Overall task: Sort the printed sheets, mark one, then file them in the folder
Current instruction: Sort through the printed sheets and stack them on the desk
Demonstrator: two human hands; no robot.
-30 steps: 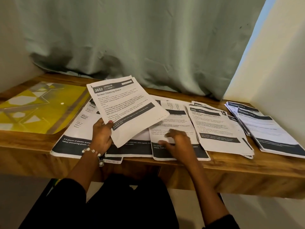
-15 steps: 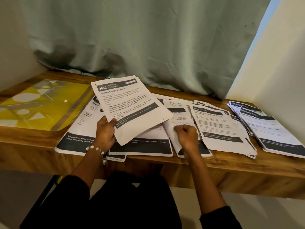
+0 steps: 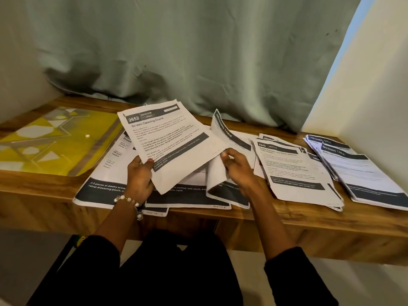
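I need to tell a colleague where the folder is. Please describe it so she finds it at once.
Start at the long wooden shelf under the grey-green curtain. At its far left end lies the flat yellow plastic folder. Unlike the black-and-white printed sheets beside it, it is translucent, with pale geometric shapes.

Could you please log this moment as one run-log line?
stage: sorting | left hand: holds sheet 2652 | right hand: lifts another sheet | folder: on desk, unused

The raised sheet (image 3: 167, 140) covers pages beneath it; the right stack (image 3: 362, 173) runs off the frame, its small print unreadable.
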